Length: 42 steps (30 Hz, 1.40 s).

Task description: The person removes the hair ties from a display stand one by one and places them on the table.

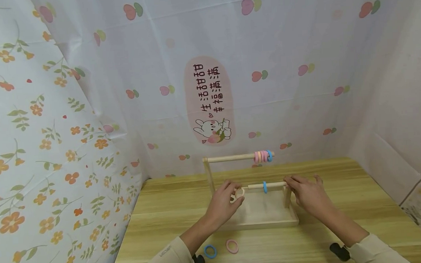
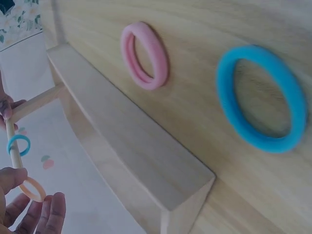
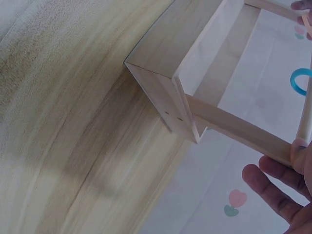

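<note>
My left hand point(image 1: 222, 205) pinches a peach hair tie point(image 2: 29, 196) between thumb and fingers, at the free left end of the lower wooden rod point(image 1: 278, 184). In the left wrist view that tie looks to be at the rod's tip; whether it is round the rod I cannot tell. A blue hair tie point(image 1: 264, 187) hangs round the same rod. My right hand point(image 1: 310, 194) grips the rod's right end, where it meets a short post point(image 1: 287, 197). In the right wrist view its thumb lies on that joint, with other fingers extended below.
The wooden stand has a shallow tray base point(image 1: 260, 225) and a higher rod point(image 1: 229, 158) carrying several pink, peach and blue ties point(image 1: 261, 156) near its right end. On the table in front lie a blue tie point(image 2: 226, 92) and a pink tie point(image 2: 158, 58). A patterned curtain hangs behind.
</note>
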{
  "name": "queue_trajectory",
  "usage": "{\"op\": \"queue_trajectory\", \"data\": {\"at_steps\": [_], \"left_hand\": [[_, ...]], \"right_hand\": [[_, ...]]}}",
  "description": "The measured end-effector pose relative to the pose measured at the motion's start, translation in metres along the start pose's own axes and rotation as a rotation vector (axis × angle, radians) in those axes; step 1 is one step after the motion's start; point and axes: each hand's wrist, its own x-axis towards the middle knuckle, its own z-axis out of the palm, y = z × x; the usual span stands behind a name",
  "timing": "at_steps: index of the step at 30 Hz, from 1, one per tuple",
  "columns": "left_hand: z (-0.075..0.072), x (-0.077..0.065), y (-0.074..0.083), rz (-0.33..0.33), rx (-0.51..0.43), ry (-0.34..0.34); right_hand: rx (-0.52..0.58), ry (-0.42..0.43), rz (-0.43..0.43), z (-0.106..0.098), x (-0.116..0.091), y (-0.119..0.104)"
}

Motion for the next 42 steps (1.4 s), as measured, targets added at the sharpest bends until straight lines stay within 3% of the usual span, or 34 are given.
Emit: {"op": "queue_trajectory", "data": {"at_steps": [18, 32, 42], "left_hand": [[0.010, -0.024, 0.000, 0.076, 0.083, -0.147], [0.022, -0.036, 0.006, 0.213, 0.219, -0.277], [0.029, -0.042, 0.010, 0.265, 0.282, -0.356]], "right_hand": [[-0.001, -0.013, 0.002, -0.001, 0.000, -0.001], [0.001, 0.020, -0.020, 0.000, 0.001, 0.001], [-0.001, 0.016, -0.021, 0.001, 0.001, 0.002]]}}
